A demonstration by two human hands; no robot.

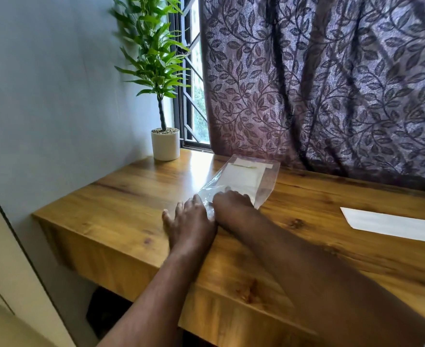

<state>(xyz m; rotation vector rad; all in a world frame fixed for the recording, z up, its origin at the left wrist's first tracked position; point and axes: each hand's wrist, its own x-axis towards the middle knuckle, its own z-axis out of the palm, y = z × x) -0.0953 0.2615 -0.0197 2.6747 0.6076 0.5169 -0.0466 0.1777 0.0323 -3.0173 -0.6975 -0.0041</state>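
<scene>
- While the clear bag lies flat on the table, left hand rests spread at its near end; right hand covers that end, pinching or pressing I cannot tell
- slick plastic may skid away under the push; white sheet inside could shift
- uneven pull may crumple the mouth

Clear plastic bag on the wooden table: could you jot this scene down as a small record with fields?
table: wooden, by a window
clear plastic bag: lies flat, something white and flat inside
left hand: flat on the table, fingers spread, at the bag's near edge
right hand: on the bag's near end; grip unclear
white paper: on the table's right, apart from the bag
potted plant: far corner of the table
curtain: leaf-patterned, behind the table
</scene>
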